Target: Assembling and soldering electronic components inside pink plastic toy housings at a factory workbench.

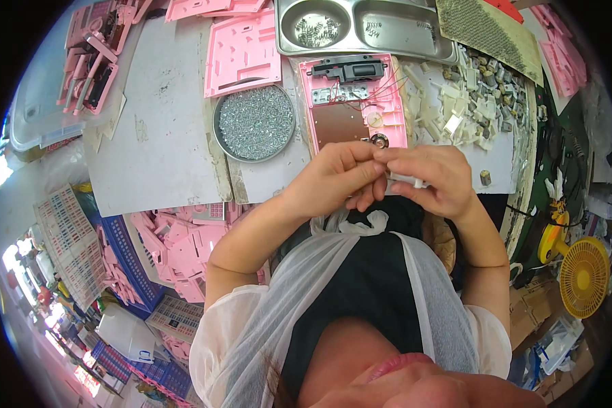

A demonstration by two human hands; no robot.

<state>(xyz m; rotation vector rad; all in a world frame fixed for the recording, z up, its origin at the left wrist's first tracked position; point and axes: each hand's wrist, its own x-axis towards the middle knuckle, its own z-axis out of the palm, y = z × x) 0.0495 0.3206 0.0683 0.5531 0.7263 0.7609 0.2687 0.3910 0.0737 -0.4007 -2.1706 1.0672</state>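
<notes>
Both hands meet just over the near edge of an open pink plastic housing. My right hand is closed around a small white plastic part. The fingers of my left hand are pinched together against the right fingertips; whatever lies between them is hidden. Inside the housing are a brown circuit board, a black plastic assembly, thin red wires and a small round metal piece right by my fingertips.
A round tin of small metal pieces stands left of the housing, below a pink panel. Behind sits a steel tray with springs. White plastic parts are heaped at right, near a yellow fan. Pink pieces fill the lower left.
</notes>
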